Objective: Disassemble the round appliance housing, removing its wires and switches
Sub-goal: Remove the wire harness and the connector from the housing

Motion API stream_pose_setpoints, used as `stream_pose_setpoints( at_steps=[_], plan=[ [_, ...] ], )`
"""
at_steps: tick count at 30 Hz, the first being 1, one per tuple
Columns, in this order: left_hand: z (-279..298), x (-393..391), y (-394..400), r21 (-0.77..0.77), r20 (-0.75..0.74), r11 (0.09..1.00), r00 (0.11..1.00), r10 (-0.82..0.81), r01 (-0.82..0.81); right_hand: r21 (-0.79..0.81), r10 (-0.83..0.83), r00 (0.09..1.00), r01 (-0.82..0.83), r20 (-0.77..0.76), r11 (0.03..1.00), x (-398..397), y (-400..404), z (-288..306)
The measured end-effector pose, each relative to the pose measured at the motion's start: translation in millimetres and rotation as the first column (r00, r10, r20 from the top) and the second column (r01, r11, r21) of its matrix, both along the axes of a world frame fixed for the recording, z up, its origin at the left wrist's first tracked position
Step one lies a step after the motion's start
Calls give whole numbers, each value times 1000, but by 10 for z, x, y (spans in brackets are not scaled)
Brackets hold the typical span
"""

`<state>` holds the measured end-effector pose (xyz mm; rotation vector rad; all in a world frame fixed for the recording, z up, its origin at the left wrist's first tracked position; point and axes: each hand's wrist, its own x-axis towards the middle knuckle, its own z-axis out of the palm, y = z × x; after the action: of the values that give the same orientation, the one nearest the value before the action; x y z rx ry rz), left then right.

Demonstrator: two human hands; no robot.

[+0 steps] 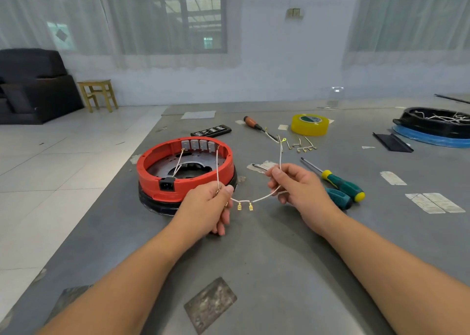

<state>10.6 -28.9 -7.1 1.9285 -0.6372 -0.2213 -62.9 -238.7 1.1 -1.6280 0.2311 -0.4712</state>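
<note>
**Housing half-stripped, harness coming out**

Housing (185,171), red and round, is sitting on the grey worktop (279,258) just left of centre, on a dark base, with a row of grey switches (201,145) still seated along its far inner wall and a black socket (167,183) in the near wall. I am watching both hands working one white wire (262,197) in front of it. The left hand (211,205) is pinching the wire between thumb and forefinger, the other fingers curled under; from that pinch a strand is running up to the switch row, so I judge that end is still attached. The right hand (292,182) is gripping the other stretch with curled fingers, and the wire is rising from it to a ring terminal (284,139) hanging free. Between the hands the wire is sagging, two brass spade connectors (245,206) dangling from it.

I judge the hands are holding it spread to keep the strands untangled while the last connection is worked loose. Both forearms are reaching forward from the near edge, wrists low over the worktop. Loose wire pieces (304,146), two green-handled screwdrivers (340,187) and yellow tape (309,124) are lying to the right.
</note>
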Motion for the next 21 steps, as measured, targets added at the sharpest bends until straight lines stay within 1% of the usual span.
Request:
stream_pose_setpoints(
  at_steps=[1,4,7,8,9,11,14,17,21],
  plan=[
    [0,9,2,-38,-30,999,1000,7,-8,47,14,1000,-13,-8,999,-3,-15,-3],
    [0,36,13,-185,-111,981,993,47,-67,286,58,998,-62,22,956,-13,-2,-20],
    [-5,20,-28,-304,-181,946,982,62,-115,528,36,997,-67,69,846,-31,9,-32],
    [-5,3,-51,-336,-202,934,978,57,-124,585,21,996,-70,89,808,-33,11,-35],
    [-8,-17,-72,-353,-209,927,977,50,-123,609,11,994,-73,105,790,-33,13,-40],
    [-29,-60,-106,-325,-161,942,986,38,-90,582,17,992,-89,129,808,-33,21,-51],
    [-64,-119,-139,-197,-49,980,999,14,-24,489,59,987,-126,150,863,-45,31,-79],
    [-77,-158,-164,-88,23,996,1000,-18,20,387,57,992,-97,115,917,-44,52,-86],
    [-76,-134,-156,-53,22,998,1000,-22,24,429,17,994,-61,106,901,-33,55,-69]
  ],
)
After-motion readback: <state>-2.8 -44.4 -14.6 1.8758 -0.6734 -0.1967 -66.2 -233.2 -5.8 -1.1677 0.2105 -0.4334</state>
